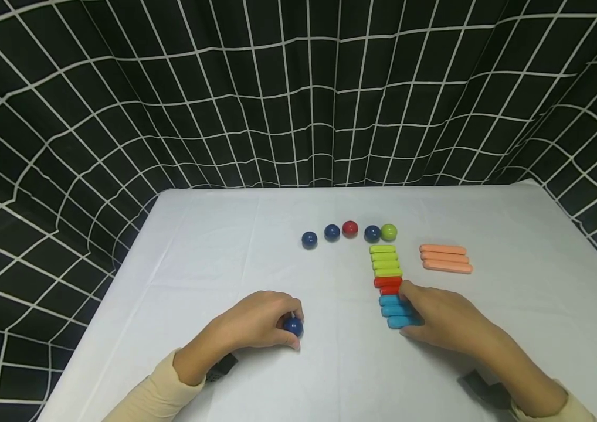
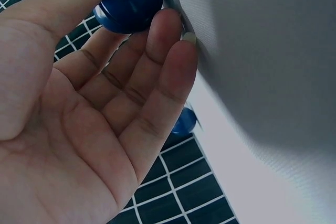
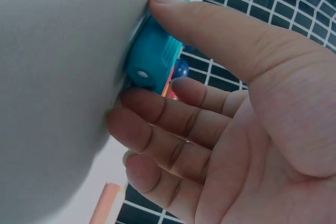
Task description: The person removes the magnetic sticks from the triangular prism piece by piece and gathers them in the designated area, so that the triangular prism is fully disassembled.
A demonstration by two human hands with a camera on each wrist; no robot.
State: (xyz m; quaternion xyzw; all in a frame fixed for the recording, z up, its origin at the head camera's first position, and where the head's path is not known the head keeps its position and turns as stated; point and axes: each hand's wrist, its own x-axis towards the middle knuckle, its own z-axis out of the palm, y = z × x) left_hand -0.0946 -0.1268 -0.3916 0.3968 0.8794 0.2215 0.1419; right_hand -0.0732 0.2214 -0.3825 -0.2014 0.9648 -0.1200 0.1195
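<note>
My left hand [image 1: 264, 321] holds a glossy dark blue ball [image 1: 294, 327] between thumb and fingers, low over the white table. In the left wrist view the ball [image 2: 131, 1] sits at the fingertips. My right hand [image 1: 448, 319] has its thumb and fingers curled about the right ends of three short blue sticks [image 1: 392, 311], laid side by side. The right wrist view shows the thumb on one side of these blue sticks [image 3: 152, 56] and fingertips on the other. Two red sticks [image 1: 387, 282] lie against them, one partly hidden by the index finger.
Several lime green sticks [image 1: 385, 264] continue the column beyond the red ones. Behind stands a loose row of balls: dark blue ones [image 1: 309, 240], a red ball [image 1: 350, 228] and a green ball [image 1: 389, 232]. Three orange sticks [image 1: 443, 258] lie to the right. A black gridded curtain [image 1: 298, 105] surrounds the table.
</note>
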